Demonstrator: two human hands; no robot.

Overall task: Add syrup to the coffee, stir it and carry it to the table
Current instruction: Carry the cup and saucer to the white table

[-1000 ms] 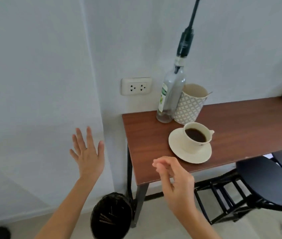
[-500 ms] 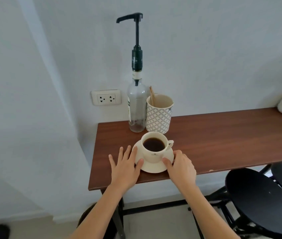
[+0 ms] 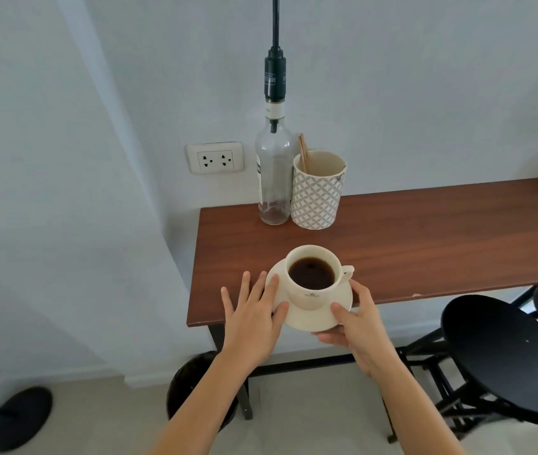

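Left hand (image 3: 254, 318) now closed in on saucer (image 3: 313, 318) rim w/ fingers spread, thumb on top at the near-left edge; half a sec ago lay flat on worktop (image 3: 425, 241) beside it. Cup (image 3: 313, 277) of black coffee on saucer, now overhanging the worktop's front edge, prob. lifted or slid toward the body; syrup bottle (image 3: 274, 178) w/ pump and patterned mug (image 3: 317, 192) of stir sticks untouched at the back. Right hand (image 3: 356, 323) grasping saucer from right, thumb on rim, fingers curled under — reads as repositioning cup, syrup and stir not yet done.
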